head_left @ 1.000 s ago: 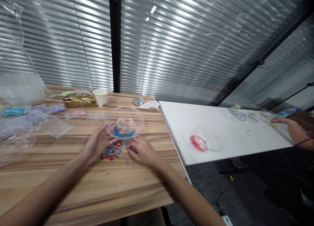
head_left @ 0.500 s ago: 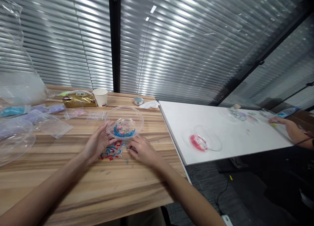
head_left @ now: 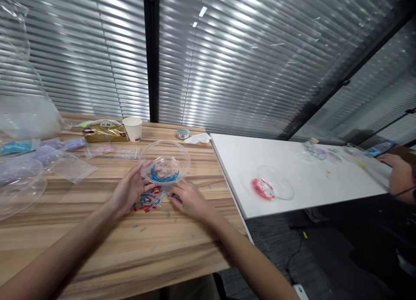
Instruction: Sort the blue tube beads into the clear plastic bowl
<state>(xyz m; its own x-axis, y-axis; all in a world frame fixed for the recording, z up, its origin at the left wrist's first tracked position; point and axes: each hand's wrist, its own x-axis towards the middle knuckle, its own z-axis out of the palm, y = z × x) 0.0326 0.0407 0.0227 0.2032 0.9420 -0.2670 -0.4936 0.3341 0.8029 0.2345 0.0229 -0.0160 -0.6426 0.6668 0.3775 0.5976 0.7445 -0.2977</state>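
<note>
The left hand curves against the left side of the clear plastic bowl, fingers a bit apart. The right hand curls by the bowl's near right side; I can't tell if it pinches anything. Both look the same as before. Under the bowl is the wooden table. Far right of the bowl, another person's hand has moved farther right. Blue tube beads lie inside the bowl, and red and blue tube beads lie just in front.
</note>
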